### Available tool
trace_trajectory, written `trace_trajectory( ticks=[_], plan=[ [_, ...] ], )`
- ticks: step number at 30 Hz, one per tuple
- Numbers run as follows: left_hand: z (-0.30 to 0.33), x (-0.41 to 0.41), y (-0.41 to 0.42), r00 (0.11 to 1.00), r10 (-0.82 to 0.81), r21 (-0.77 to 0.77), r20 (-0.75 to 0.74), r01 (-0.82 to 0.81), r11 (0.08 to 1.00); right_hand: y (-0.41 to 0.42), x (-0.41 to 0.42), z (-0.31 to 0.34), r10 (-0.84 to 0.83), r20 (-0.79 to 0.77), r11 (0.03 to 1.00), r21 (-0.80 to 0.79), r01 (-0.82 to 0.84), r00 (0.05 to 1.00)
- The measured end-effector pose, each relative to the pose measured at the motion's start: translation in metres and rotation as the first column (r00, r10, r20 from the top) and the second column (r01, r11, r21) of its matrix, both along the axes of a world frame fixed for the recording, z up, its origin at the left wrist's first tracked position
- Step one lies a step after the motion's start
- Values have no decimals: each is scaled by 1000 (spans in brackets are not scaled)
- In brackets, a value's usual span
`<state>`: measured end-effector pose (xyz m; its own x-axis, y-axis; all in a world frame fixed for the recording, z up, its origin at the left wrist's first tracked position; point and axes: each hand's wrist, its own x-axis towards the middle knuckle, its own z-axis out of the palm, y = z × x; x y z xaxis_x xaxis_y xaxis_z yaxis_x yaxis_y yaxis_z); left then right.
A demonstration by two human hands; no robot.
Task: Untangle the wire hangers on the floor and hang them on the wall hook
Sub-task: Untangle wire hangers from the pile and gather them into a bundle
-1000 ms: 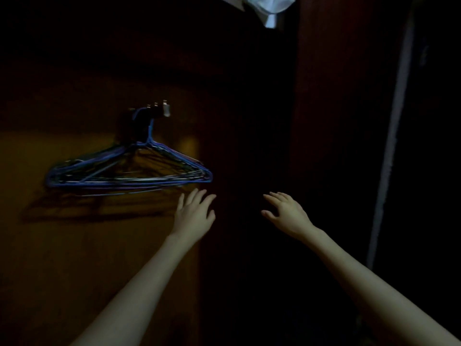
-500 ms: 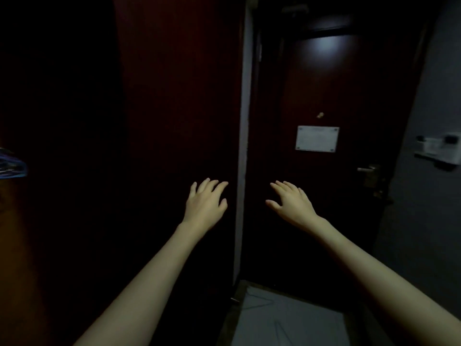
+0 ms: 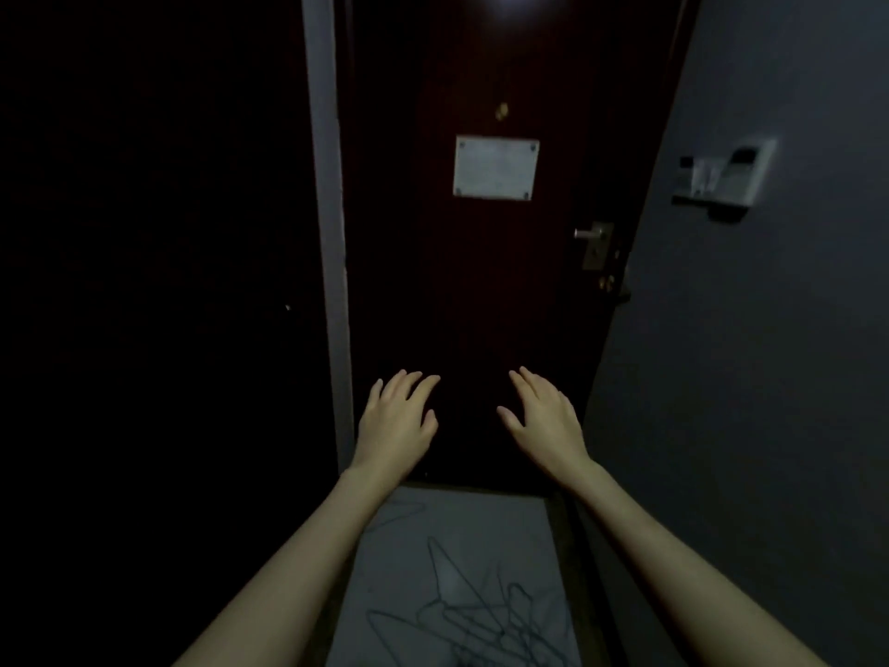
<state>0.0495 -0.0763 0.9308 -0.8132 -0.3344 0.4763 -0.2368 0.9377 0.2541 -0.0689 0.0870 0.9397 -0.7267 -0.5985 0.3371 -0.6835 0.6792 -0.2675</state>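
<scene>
Hangers of thin dark wire [image 3: 474, 618] lie in a tangled heap on the pale grey floor [image 3: 481, 517], near its lower edge, with one or two looser ones [image 3: 399, 513] stretching up toward the floor's far edge by the door. A second ago the view faced a brown wall where a bundle of blue hangers already hung from a hook; since then it has swung right and tipped down, so hook and hung bundle are now out of sight and the heap has come into view. That suggests one batch is done and the next pickup is about to start. Both hands are empty, fingers spread and relaxed: the left hand [image 3: 397, 421] and right hand [image 3: 546, 418] hover well above the heap, in front of the dark red door [image 3: 481, 291] with its pale rectangular plate [image 3: 495, 167] and metal handle [image 3: 590, 233]. A grey wall [image 3: 769, 377] carries a small white wall unit [image 3: 724, 178].
</scene>
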Motion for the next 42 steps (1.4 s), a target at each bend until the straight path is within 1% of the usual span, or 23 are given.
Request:
trace_trajectory(
  ticks=[4,7,11,14,17,19,22,24,26,30,32,34,37,40,42],
  plan=[
    [-150,-29,-4,997,-42,13,63,41,999,4,-23,-149,-84,54,988,135,76,995],
    [-275,-43,-6,987,-93,45,130,88,995,10,-33,-275,-120,77,976,189,104,990],
    [-435,-55,2,977,-186,87,102,177,980,13,-40,-437,-158,97,964,229,133,983],
    [-545,-59,9,973,-199,74,115,191,979,13,-46,-550,-174,118,957,256,139,978],
    [-643,-67,7,974,-201,37,104,198,980,12,-53,-651,-175,121,953,271,137,977],
    [-691,-74,7,973,-191,78,126,182,980,7,-58,-708,-178,126,959,245,143,976],
    [-755,-84,11,968,-182,125,173,161,979,-3,-60,-781,-187,166,967,205,152,968],
    [-787,-85,14,960,-196,126,199,173,977,-5,-57,-818,-190,157,961,230,151,969],
    [-813,-82,18,944,-214,135,250,185,973,-2,-56,-844,-183,155,955,264,138,971],
    [-853,-70,33,909,-256,191,330,201,961,11,-50,-883,-212,230,936,327,130,950],
    [-874,-68,37,886,-286,226,364,214,950,20,-49,-905,-227,211,911,392,131,951],
    [-895,-66,41,860,-318,294,398,209,933,34,-50,-925,-229,185,896,423,132,956],
    [-924,-68,48,847,-338,356,410,192,914,58,-42,-956,-237,236,915,381,135,943],
    [-943,-71,58,830,-361,389,425,192,901,84,-36,-982,-218,245,937,322,133,945],
    [-955,-74,67,843,-361,470,398,151,870,95,-37,-995,-234,324,949,283,142,917]
  ],
)
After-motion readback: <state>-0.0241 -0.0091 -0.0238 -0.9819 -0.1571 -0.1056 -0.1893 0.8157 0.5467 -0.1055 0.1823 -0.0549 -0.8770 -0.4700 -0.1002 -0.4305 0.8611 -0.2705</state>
